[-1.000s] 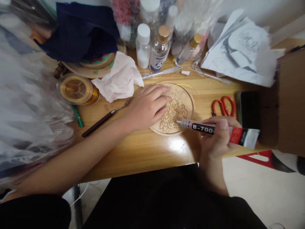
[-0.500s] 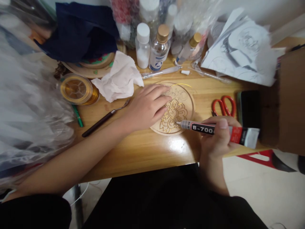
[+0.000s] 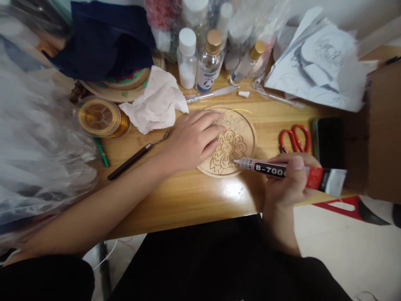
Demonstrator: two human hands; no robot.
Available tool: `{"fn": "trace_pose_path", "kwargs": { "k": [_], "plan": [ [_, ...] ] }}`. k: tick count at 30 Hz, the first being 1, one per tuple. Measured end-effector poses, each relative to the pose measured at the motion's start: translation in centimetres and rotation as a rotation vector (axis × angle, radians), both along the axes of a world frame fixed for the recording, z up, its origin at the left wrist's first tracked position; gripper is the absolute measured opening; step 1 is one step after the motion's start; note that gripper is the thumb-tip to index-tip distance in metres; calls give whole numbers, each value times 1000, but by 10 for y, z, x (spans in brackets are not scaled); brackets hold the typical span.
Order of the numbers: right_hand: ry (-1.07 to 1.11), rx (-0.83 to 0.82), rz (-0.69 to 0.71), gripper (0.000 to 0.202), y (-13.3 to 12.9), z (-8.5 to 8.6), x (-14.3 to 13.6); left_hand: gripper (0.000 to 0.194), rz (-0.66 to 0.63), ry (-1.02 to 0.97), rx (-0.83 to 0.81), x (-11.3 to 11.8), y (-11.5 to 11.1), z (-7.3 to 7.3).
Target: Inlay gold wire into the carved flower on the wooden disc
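A round wooden disc [image 3: 249, 138] lies on the table, with a flower outlined in gold wire [image 3: 228, 148] on its lower part and drawn lines above. My left hand [image 3: 197, 140] rests flat across the disc's left side, fingers stretched out. In my right hand [image 3: 290, 177] is a tube of B-7000 glue [image 3: 269, 168], gripped between thumb and fingers. Its nozzle points left at the flower's lower right petals; whether the tip touches the disc I cannot tell. One loose gold wire end [image 3: 239, 110] sticks out past the disc's top edge.
Red-handled scissors [image 3: 295, 139] and a dark phone-like object [image 3: 328, 142] lie right of the disc, beside a cardboard box [image 3: 384, 133]. Leftward are a dark-handled tool [image 3: 130, 161], a crumpled tissue [image 3: 156, 102] and a gold wire spool [image 3: 103, 117]. Bottles [image 3: 208, 62] line the back.
My right hand and the glue tube have shifted slightly to the right. My left hand and the disc stay in place.
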State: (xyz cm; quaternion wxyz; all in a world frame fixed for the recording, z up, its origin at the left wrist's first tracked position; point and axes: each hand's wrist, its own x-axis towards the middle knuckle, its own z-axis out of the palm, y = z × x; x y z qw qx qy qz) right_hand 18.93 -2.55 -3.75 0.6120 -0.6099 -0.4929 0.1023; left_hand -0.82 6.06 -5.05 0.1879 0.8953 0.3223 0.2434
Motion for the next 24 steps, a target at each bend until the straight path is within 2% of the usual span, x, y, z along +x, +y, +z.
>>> {"fn": "trace_pose_path", "kwargs": {
  "k": [5, 10, 18, 24],
  "plan": [
    [8, -12, 28, 30, -1, -1, 0, 24, -2, -4, 4, 0, 0, 0],
    [49, -6, -9, 29, -1, 0, 0, 24, 0, 0, 13, 0, 0, -1],
    [-12, -65, 11, 30, -2, 3, -1, 24, -3, 0, 22, 1, 0, 0],
    [37, -18, -45, 28, -1, 2, 0, 24, -3, 1, 14, 0, 0, -1]
  ]
}}
